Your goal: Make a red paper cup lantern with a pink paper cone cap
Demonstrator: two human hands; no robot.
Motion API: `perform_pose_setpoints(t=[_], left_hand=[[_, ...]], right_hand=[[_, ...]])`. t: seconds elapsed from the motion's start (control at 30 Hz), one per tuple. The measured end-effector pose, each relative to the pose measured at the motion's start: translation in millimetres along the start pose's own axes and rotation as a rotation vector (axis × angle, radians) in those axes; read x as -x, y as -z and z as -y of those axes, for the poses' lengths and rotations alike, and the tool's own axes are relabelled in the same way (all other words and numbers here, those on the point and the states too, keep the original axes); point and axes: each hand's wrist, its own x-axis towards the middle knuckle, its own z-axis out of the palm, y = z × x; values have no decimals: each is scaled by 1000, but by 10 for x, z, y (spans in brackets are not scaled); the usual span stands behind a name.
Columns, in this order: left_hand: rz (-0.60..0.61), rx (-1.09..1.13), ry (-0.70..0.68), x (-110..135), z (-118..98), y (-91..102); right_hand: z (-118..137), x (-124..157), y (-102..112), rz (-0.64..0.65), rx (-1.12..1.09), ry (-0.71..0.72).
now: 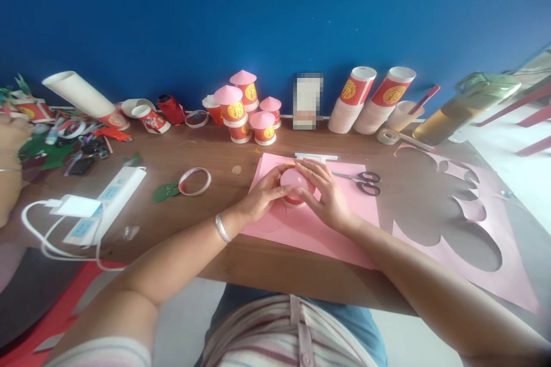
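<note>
One half-curled left hand held a pink-topped red paper cup, the half-curled right hand clasped its other side, flat pink paper lay beneath

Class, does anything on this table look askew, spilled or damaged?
I see no spill. The pink sheet at the right stands out: large curved pieces are cut away, leaving holes, probably on purpose.

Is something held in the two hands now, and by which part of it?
Yes, a small red cup with a pink top: the left hand and right hand hold it by opposite sides of the pink top.
</note>
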Motion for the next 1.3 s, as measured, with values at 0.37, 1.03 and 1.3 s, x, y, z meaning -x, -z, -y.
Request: perform_pose_setpoints(t=[0.37,1.03,1.3], left_hand=[[-37,19,-32,-20,-20,20],[-177,-133,-71,-146,-102,-130],[-179,-75,-57,-215,-126,-123]], right_hand=[[9,11,9,9,-15,-19],[22,38,30,-30,74,34],[10,40,48,-18,79,35]])
